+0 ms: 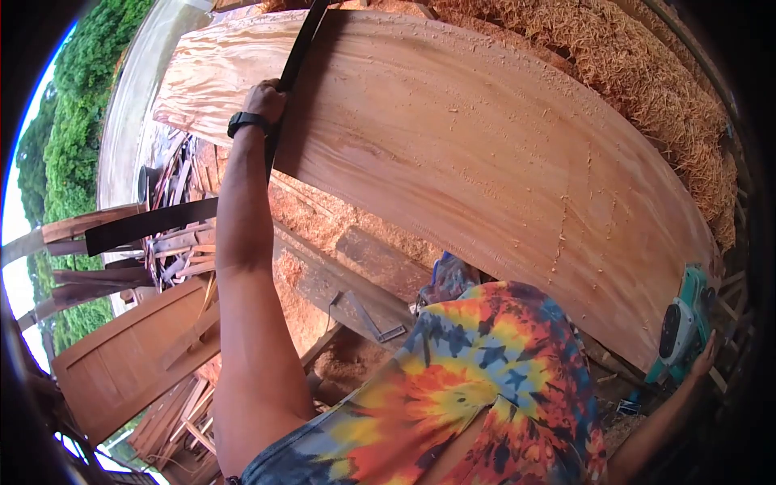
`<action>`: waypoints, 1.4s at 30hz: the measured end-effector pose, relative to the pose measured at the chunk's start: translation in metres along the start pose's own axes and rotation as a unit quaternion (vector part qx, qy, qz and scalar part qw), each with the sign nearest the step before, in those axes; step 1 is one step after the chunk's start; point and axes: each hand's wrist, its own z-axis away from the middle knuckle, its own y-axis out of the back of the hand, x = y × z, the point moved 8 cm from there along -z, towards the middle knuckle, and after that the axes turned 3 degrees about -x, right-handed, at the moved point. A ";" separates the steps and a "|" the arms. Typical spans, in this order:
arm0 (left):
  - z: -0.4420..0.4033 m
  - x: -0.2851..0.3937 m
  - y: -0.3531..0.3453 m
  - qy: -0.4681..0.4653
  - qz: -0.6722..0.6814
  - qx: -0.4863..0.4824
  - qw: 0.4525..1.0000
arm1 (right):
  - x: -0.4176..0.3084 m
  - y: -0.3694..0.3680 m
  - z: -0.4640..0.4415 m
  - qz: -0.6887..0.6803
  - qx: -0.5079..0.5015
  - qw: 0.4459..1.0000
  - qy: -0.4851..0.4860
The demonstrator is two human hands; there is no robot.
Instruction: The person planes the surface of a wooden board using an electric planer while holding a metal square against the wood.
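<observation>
A long, wide wooden board (pixel 453 137) with curved grain stretches across the view, with shavings scattered on its surface. Near its left part, my left hand (pixel 265 101), with a black watch on the wrist, is closed round the edge of a dark upright bar (pixel 302 56) that crosses the board. At the board's far right end sits a green electric planer (pixel 685 319). My right hand (pixel 705 360) holds the planer at its lower right side; some of its fingers are hidden.
Curly wood shavings (pixel 638 65) are heaped behind the board. Below it lie a metal square (pixel 370 319) and more planks. A panelled wooden door (pixel 137 347) leans at the lower left, near stacked offcuts (pixel 182 412). Dark beams (pixel 153 226) cross at the left.
</observation>
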 end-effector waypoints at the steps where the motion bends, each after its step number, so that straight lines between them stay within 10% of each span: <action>1: 0.000 0.000 0.000 0.001 0.002 0.001 1.000 | 0.004 -0.002 -0.003 -0.009 0.001 1.000 0.001; 19: -0.004 -0.022 0.024 0.076 -0.085 0.010 0.993 | 0.067 -0.004 -0.021 0.157 0.002 0.976 0.150; 42: -0.060 -0.149 0.053 0.134 -0.104 -0.016 0.985 | 0.005 0.016 0.022 -0.061 -0.002 0.979 -0.193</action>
